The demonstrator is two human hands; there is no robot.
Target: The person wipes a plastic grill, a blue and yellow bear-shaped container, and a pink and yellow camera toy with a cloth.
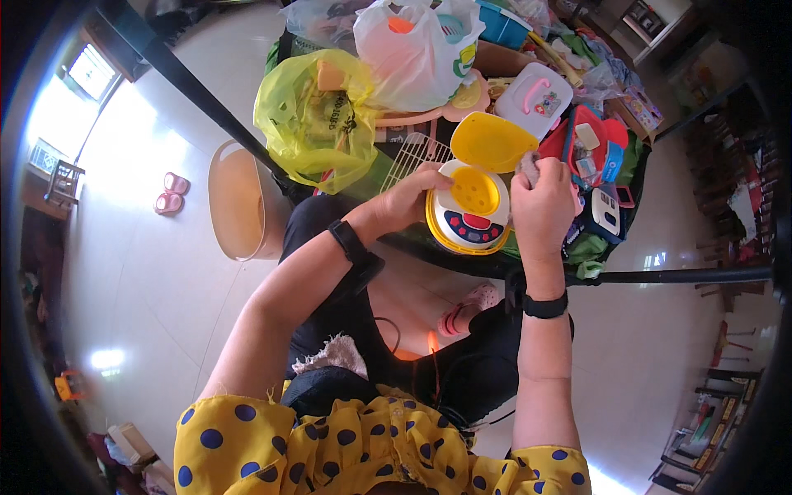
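Note:
A toy cooker with a white body, a yellow rim and a navy panel of red buttons is tilted up in front of me. Its yellow lid appears swung open above it, though the hinge is hard to make out. My left hand grips the cooker's left side, thumb near the round yellow part with holes. Pinched in my right hand is a small grey cloth, which sits at the lid's right edge. Part of the cooker's right side is behind the right hand.
Beyond the cooker lie a wire rack, a yellow plastic bag, a white bag and a white toy case. A red toy container stands at right. The beige tub is on the floor, beside a black pole.

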